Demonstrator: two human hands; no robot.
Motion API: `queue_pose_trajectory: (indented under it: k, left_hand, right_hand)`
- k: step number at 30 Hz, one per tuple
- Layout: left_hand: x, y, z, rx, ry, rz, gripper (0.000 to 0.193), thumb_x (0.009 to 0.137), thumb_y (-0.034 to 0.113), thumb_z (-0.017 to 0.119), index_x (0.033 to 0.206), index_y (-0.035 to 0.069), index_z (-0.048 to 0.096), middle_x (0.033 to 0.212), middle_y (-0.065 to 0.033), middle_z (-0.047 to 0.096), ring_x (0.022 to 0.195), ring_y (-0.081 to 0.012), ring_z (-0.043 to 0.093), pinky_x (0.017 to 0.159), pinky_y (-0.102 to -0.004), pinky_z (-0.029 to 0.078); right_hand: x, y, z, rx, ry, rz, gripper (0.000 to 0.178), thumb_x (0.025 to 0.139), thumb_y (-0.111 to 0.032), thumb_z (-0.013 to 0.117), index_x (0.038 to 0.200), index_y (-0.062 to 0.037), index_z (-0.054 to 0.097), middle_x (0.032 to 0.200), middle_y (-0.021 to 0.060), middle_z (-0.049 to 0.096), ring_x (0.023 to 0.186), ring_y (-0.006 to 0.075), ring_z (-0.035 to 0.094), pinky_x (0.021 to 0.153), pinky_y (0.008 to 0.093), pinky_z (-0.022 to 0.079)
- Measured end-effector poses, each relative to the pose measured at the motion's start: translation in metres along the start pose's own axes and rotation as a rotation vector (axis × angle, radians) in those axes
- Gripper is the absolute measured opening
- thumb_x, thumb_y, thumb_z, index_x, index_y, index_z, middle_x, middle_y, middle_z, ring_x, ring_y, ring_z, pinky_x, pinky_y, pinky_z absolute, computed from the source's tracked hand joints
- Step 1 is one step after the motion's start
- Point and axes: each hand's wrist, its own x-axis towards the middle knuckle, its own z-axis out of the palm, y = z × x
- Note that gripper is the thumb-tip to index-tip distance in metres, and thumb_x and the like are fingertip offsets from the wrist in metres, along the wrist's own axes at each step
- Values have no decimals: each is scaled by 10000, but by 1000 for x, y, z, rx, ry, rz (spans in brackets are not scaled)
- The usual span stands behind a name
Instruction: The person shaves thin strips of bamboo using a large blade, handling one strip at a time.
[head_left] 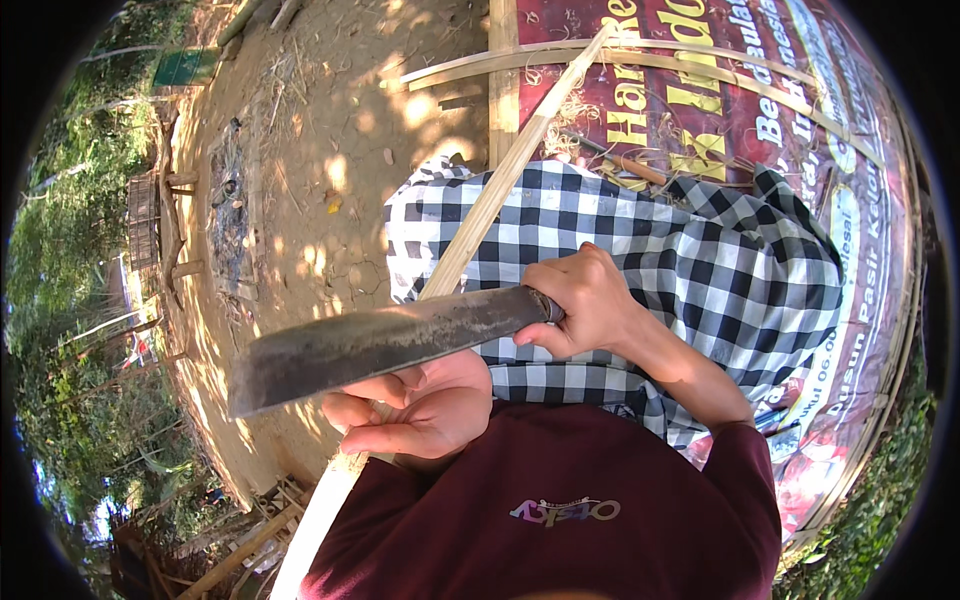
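Observation:
My right hand is wrapped round the handle of a broad, dark-bladed machete. Its blade points left, across the strip and just above my left hand. A long, pale bamboo strip slants from the lower left over my lap to the far side. My left hand, palm up, has its fingers curled round the strip beneath the blade. The blade hides part of the strip and some of the left fingers; whether its edge touches the strip, I cannot tell. A black-and-white checkered cloth covers my legs.
A printed red banner lies under me to the right. On it are thin curled shavings, more pale strips and a brown-handled tool. Bare dirt ground stretches left toward a wooden rail and bushes.

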Motion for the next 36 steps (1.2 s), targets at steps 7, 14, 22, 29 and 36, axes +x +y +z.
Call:
queue_pose_trajectory:
  k: [7, 14, 22, 29, 36]
  left_hand:
    - [2, 4, -10, 62, -86, -44, 408, 1043, 413, 285, 746, 133, 284, 672, 13, 299, 583, -105, 301, 569, -263, 284]
    - [3, 5, -7, 40, -153, -39, 406, 1044, 407, 304, 753, 124, 325, 679, 23, 317, 588, -106, 283, 580, -260, 262]
    - [0, -3, 2, 2, -6, 33, 417, 1042, 420, 280, 745, 128, 271, 626, 8, 302, 500, -100, 271, 507, -259, 258]
    - [4, 2, -8, 24, -86, 0, 430, 1041, 439, 256, 748, 125, 267, 642, 4, 308, 561, -114, 333, 537, -256, 285]
    - [2, 2, -4, 4, -57, 1, 431, 1041, 438, 260, 748, 122, 254, 637, -2, 292, 538, -117, 290, 504, -254, 261]
  right_hand:
    - [1, 0, -9, -44, -48, 108, 542, 802, -579, 642, 662, -62, 563, 530, 87, 563, 449, 312, 564, 426, 387, 437]
    - [3, 24, -10, -10, 29, 192, 489, 842, -510, 637, 726, -35, 631, 529, 118, 555, 473, 331, 578, 452, 396, 451]
    - [-1, -3, -8, 37, -75, 14, 533, 799, -570, 649, 720, -45, 601, 515, 110, 536, 451, 331, 554, 428, 381, 422]
    - [1, 19, -9, -6, -77, 188, 525, 822, -559, 633, 713, -45, 608, 537, 121, 561, 458, 334, 561, 444, 391, 430]
    - [3, 12, -12, -10, -31, 107, 519, 828, -539, 636, 686, -40, 606, 537, 117, 566, 476, 341, 574, 448, 404, 443]
